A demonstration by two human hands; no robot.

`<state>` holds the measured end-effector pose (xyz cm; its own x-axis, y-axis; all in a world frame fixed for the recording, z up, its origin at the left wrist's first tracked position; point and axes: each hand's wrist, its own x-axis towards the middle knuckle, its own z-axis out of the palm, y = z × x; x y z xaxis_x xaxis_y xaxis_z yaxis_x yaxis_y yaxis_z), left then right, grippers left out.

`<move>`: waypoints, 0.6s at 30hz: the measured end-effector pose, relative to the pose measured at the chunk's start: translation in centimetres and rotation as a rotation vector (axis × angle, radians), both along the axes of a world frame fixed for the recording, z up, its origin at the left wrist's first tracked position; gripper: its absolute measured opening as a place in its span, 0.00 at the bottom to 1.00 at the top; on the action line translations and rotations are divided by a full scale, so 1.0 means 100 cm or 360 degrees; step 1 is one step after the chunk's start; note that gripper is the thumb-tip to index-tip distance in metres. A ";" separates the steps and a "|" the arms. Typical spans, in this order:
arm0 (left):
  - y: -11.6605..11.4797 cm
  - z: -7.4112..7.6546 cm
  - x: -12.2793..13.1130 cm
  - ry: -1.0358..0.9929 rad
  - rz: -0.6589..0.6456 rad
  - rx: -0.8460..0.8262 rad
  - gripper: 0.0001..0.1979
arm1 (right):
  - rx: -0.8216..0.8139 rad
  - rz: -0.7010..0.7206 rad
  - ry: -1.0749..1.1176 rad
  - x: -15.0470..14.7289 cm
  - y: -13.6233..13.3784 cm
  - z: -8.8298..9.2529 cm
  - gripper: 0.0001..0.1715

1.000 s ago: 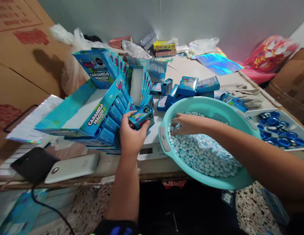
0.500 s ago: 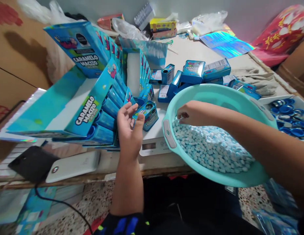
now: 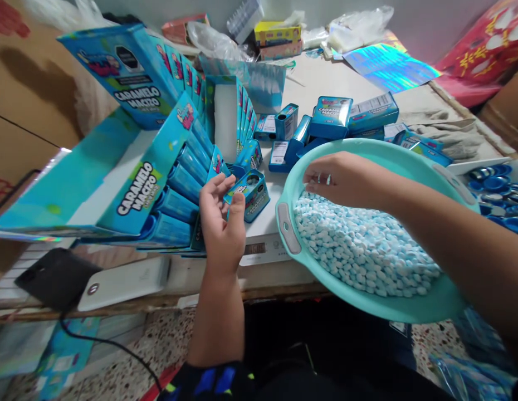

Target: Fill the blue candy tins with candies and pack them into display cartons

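Note:
My left hand (image 3: 222, 223) is beside a small blue candy tin (image 3: 255, 195), palm turned toward it, fingers and thumb apart. The tin, with a round hole in its top, stands on a white kitchen scale (image 3: 267, 249); whether a fingertip touches it, I cannot tell. Over a turquoise basin (image 3: 290, 234) my right hand (image 3: 346, 177) hovers with curled fingers, and bits of pale blue candy show between them. White and light blue candies (image 3: 367, 250) lie heaped in the basin under that hand.
Open display boxes (image 3: 137, 189) holding blue tins stand at the left. Several closed tins (image 3: 332, 117) are piled behind the basin. Blue caps (image 3: 499, 186) fill a white tray at right. A power bank (image 3: 123, 284) and a black cable lie near the front edge.
My right hand has risen slightly from the candies, with pieces now visible between its fingers. My left hand stays in nearly the same place beside the tin.

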<state>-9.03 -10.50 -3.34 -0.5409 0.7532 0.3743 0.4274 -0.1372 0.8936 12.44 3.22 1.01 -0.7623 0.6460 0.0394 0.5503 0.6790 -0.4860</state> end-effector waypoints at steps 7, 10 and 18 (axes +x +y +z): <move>0.004 -0.008 -0.005 0.0058 0.0021 -0.0164 0.38 | 0.0032 0.0053 0.0037 0.001 0.000 0.003 0.06; 0.008 -0.016 -0.008 0.0132 0.0062 -0.0265 0.44 | 0.0039 0.0053 0.0034 0.001 0.001 0.003 0.06; 0.008 0.021 0.001 0.0766 -0.0141 0.0072 0.26 | -0.0057 0.0034 -0.0261 -0.002 0.003 0.003 0.07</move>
<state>-8.96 -9.67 -1.28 -0.2327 0.7659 0.5994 0.7754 -0.2258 0.5897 12.25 3.57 1.30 -0.7702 0.6283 -0.1095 0.6098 0.6751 -0.4152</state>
